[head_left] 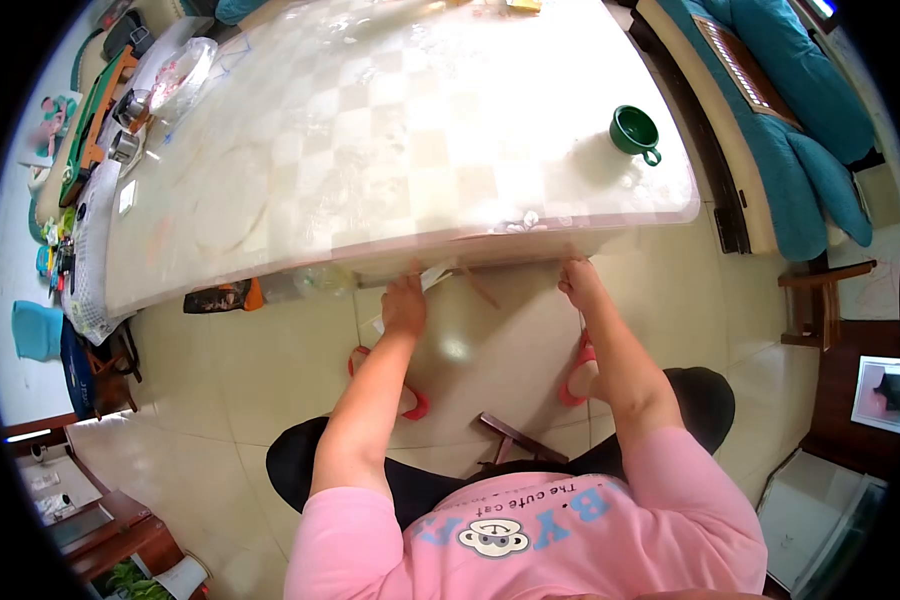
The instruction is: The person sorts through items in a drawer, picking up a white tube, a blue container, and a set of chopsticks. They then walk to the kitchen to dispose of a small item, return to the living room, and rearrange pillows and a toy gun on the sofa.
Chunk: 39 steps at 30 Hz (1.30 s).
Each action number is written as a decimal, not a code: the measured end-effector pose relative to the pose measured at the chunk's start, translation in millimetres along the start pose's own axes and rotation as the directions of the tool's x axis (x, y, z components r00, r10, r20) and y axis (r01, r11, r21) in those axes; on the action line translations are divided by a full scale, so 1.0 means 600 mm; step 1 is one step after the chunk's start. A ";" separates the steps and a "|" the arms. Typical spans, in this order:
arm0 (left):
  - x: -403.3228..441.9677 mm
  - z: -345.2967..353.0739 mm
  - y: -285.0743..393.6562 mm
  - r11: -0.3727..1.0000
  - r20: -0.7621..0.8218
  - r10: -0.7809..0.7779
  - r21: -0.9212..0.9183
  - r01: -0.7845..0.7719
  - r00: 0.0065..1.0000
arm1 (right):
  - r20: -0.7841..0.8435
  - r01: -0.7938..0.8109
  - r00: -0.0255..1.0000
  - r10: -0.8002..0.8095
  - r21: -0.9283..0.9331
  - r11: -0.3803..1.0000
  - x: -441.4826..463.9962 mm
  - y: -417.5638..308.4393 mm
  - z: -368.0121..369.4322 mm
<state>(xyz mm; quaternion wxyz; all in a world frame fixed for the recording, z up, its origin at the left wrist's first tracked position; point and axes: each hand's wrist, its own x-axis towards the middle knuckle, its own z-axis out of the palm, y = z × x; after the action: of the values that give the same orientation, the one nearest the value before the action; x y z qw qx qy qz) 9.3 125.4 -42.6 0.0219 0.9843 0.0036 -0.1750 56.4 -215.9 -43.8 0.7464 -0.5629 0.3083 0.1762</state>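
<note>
My left hand (404, 305) is at the near edge of the covered table (350, 150), its fingers bent beside a small white piece (433, 277) below the edge. Whether it holds that piece is too small to tell. Further right, my right hand (579, 282) is closed just under the same edge, fingertips at the cover's rim; what it grips, if anything, is hidden. Between the hands, a thin brownish strip (480, 286) shows below the edge. A green cup (634, 131) stands on the table at the right.
A clear plastic bag (183, 80) and metal cups (124, 147) lie at the table's left end. An orange-and-black packet (224, 297) shows under the near edge. A teal sofa (770, 140) is at the right. A wooden stool (520, 438) is below me.
</note>
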 end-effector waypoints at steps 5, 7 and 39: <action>-0.023 0.014 0.009 0.998 0.013 0.037 -0.047 -0.037 0.999 | 0.083 0.037 0.997 -0.005 -0.378 0.925 -0.017 0.007 -0.005; -0.055 0.027 0.025 0.998 0.257 0.056 -0.012 -0.054 0.965 | 0.247 0.243 0.961 -0.123 -0.547 0.801 0.002 0.087 -0.036; -0.408 -0.245 0.085 -0.124 0.005 0.216 -0.992 0.032 0.976 | -0.067 0.378 0.716 -0.695 -0.799 0.467 -0.110 -0.384 0.008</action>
<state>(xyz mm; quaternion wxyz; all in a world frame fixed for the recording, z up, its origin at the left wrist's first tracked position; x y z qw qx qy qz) -169.0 81.0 181.7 0.7615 0.6157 0.0622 -0.1928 148.7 -275.6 169.2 0.3913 -0.9043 0.1511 -0.0792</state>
